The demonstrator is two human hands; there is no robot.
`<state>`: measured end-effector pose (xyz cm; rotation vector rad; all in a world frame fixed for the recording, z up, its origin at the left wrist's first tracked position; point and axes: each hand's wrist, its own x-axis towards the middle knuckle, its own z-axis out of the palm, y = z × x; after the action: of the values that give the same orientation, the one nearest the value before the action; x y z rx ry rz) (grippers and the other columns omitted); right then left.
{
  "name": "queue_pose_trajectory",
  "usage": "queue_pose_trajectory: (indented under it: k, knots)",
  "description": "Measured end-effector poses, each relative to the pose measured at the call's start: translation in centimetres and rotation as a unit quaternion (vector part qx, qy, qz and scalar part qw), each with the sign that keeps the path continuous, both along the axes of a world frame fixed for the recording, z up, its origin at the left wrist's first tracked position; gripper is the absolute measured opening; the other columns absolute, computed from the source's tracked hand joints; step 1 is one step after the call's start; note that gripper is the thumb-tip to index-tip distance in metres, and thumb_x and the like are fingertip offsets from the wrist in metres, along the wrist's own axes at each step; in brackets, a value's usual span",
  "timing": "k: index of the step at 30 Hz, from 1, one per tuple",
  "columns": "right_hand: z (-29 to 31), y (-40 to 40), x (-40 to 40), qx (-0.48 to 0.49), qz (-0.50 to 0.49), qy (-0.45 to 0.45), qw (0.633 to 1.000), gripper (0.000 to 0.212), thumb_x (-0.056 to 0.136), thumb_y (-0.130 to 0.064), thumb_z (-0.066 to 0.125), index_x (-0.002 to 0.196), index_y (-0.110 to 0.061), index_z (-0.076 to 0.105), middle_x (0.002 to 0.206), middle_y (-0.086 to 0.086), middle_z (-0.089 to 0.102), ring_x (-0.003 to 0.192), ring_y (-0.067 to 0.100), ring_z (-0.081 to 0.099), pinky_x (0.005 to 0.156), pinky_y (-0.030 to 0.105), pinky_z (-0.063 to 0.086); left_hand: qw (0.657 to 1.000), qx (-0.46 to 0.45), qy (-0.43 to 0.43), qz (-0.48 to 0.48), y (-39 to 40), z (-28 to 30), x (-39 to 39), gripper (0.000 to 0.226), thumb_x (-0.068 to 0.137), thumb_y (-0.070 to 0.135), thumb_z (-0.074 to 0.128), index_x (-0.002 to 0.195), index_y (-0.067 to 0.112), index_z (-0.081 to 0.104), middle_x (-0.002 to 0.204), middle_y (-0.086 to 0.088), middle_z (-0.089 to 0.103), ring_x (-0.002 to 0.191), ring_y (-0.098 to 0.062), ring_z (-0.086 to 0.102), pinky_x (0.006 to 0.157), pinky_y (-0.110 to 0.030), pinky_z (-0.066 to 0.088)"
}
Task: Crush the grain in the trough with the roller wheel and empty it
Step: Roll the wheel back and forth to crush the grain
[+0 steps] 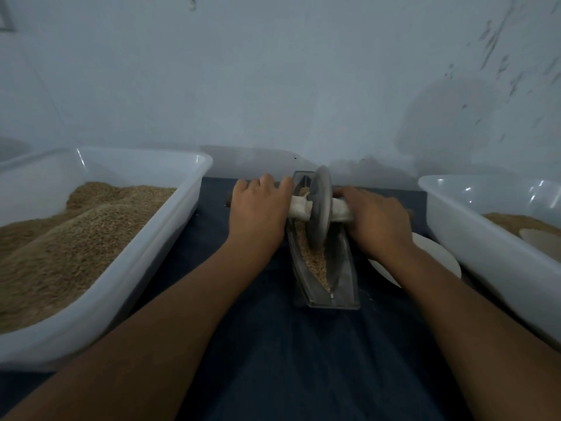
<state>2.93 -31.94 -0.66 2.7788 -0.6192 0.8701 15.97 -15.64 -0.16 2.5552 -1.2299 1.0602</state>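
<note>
A narrow boat-shaped metal trough (344, 278) lies lengthwise on the dark cloth, with tan grain (314, 259) along its groove. A grey roller wheel (319, 208) stands upright in the groove, toward the far half. A white-wrapped axle handle (299, 209) runs through the wheel. My left hand (258, 208) grips the handle on the left side. On the other side, my right hand (375, 218) grips the handle's right end. Both palms hide the handle's outer ends.
A big white tub (170, 238) heaped with brown grain stands at the left. A second white tub (473, 235) with some grain is at the right. A white plate (437, 256) lies between trough and right tub. A pale wall rises right behind.
</note>
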Motion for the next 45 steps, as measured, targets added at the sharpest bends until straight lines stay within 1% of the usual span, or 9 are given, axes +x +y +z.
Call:
queue_pose_trajectory:
  k: [7,13,20,24,29,33,37,40,45]
  knots:
    - [0.2,2.3,-1.7,0.003,0.003,-0.022,1.0,0.033,0.09,-0.031,0.064,0.122,-0.033,0.058,0.105,-0.003,0.064,0.095,0.025,0.059,0.075,0.037,0.03,1.0,-0.009,-0.001,-0.007,1.9,-0.6,-1.3,0.04,0.077,0.021,0.068,0.107,0.019,0.041,0.097,-0.007,0.055,0.085,-0.027,0.057,0.075,-0.037,0.036]
    - [0.0,3.4,-2.8,0.025,-0.007,-0.012,1.0,0.032,0.091,-0.036,0.06,0.123,-0.034,0.056,0.108,-0.006,0.06,0.099,0.021,0.053,0.082,0.037,0.029,1.0,-0.008,-0.001,-0.01,2.6,-0.6,-2.2,0.037,0.077,0.022,0.065,0.105,0.021,0.041,0.096,-0.005,0.053,0.083,-0.025,0.055,0.074,-0.037,0.035]
    - [-0.4,4.1,-2.8,-0.021,-0.024,-0.046,0.998,0.016,0.089,-0.027,0.065,0.105,-0.029,0.063,0.093,-0.006,0.058,0.086,0.02,0.052,0.074,0.034,0.022,1.0,-0.022,0.019,-0.009,3.4,-0.9,-2.4,0.032,0.078,0.026,0.065,0.101,0.022,0.043,0.092,-0.004,0.055,0.078,-0.024,0.055,0.068,-0.034,0.026]
    - [-0.4,3.8,-2.6,-0.018,-0.032,-0.05,0.998,0.012,0.09,-0.025,0.064,0.102,-0.029,0.062,0.091,-0.006,0.058,0.085,0.02,0.052,0.073,0.033,0.021,1.0,-0.021,0.018,-0.011,3.3,-0.8,-2.3,0.031,0.078,0.027,0.064,0.101,0.022,0.044,0.091,-0.003,0.055,0.076,-0.023,0.054,0.067,-0.033,0.025]
    - [-0.3,3.1,-1.9,-0.005,-0.028,-0.032,0.999,0.017,0.092,-0.026,0.06,0.108,-0.031,0.059,0.095,-0.007,0.058,0.088,0.019,0.053,0.077,0.036,0.029,1.0,-0.008,0.012,-0.007,2.5,-0.4,-1.8,0.03,0.079,0.022,0.064,0.101,0.022,0.043,0.091,-0.001,0.056,0.077,-0.021,0.055,0.068,-0.033,0.026]
    - [-0.1,2.3,-1.0,-0.003,-0.033,-0.017,0.999,0.02,0.092,-0.029,0.06,0.112,-0.032,0.057,0.098,-0.006,0.06,0.09,0.021,0.055,0.073,0.035,0.025,1.0,-0.004,0.014,-0.005,1.7,-0.3,-1.0,0.029,0.081,0.016,0.062,0.101,0.021,0.043,0.091,-0.002,0.058,0.078,-0.022,0.058,0.068,-0.033,0.028]
    - [0.0,1.3,0.1,-0.004,-0.027,-0.005,1.0,0.028,0.09,-0.031,0.062,0.117,-0.034,0.056,0.102,-0.005,0.063,0.093,0.024,0.059,0.074,0.037,0.03,1.0,-0.003,0.012,-0.006,1.0,-0.3,-0.2,0.027,0.082,0.016,0.062,0.102,0.02,0.045,0.09,-0.002,0.059,0.077,-0.023,0.059,0.067,-0.034,0.027]
    - [0.2,0.5,0.7,-0.011,-0.022,-0.005,1.0,0.037,0.088,-0.028,0.064,0.124,-0.034,0.054,0.108,-0.003,0.066,0.097,0.026,0.063,0.073,0.036,0.028,1.0,-0.004,0.012,-0.006,0.4,-0.4,0.4,0.024,0.083,0.016,0.061,0.101,0.02,0.045,0.091,-0.002,0.061,0.077,-0.023,0.06,0.066,-0.034,0.026]
    - [1.0,-0.6,1.5,-0.003,-0.008,0.045,0.999,0.057,0.085,-0.032,0.068,0.137,-0.037,0.045,0.114,0.0,0.066,0.098,0.028,0.066,0.074,0.038,0.042,1.0,-0.013,0.004,-0.001,-0.3,-0.4,1.1,0.019,0.085,0.016,0.059,0.097,0.02,0.045,0.085,-0.001,0.059,0.069,-0.021,0.054,0.064,-0.034,0.023]
